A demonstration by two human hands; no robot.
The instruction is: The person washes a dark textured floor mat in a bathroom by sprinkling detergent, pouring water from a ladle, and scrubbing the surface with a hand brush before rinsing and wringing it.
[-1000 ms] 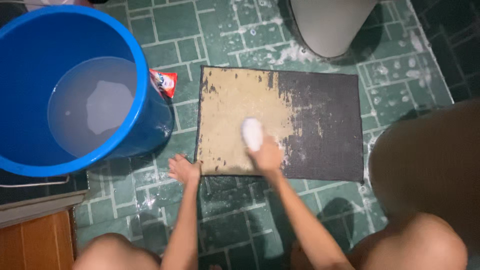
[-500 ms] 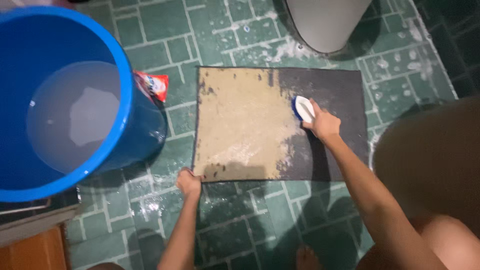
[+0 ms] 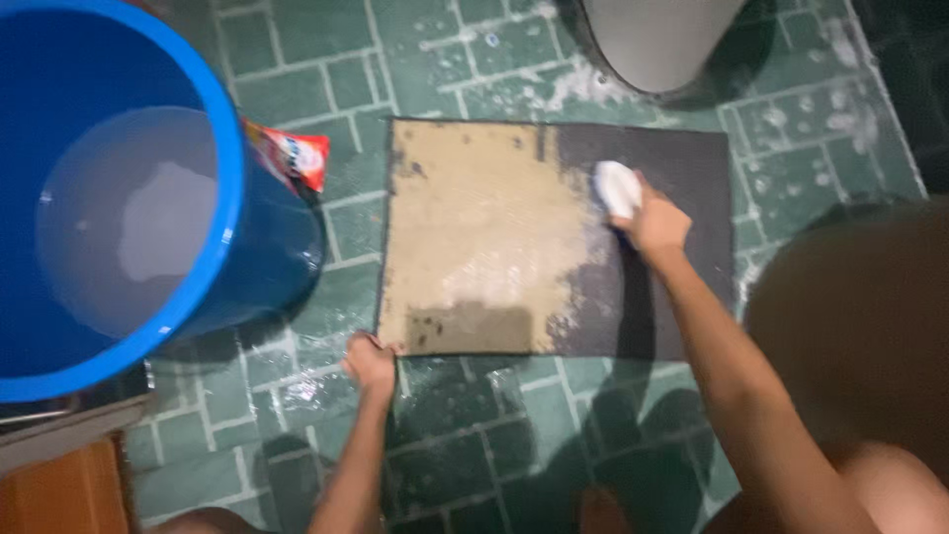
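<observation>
On the green tiled floor (image 3: 465, 435) I see a rectangular mat (image 3: 474, 227) lying flat, its left part tan and foamy, its right part dark grey. My right hand (image 3: 654, 225) sits on the dark part near the far edge, fingers wrapped tight around a white scrub brush (image 3: 617, 188) with its bristle side pressed down on the pile. I judge that grip lets the brush bear hard into the fabric. My left hand (image 3: 371, 362) is at the mat's near left corner, fingers closed on the edge, which I read as pinning the mat so it does not slide on the wet tiles. The two hands are well apart, one at each end.

The mat looks like short, dense pile with a thin dark border; soapy patches shine on the tan area. The tiles are glossy, wet, flecked with suds, pale grout lines between them. A big round blue plastic bucket (image 3: 232, 198) stands just left of the mat, holding cloudy water. A red and white sachet (image 3: 292, 156) lies wedged between the bucket and the mat. A pale rounded base of a fixture (image 3: 652, 40), smooth and hard-looking, stands past the mat's far edge.
</observation>
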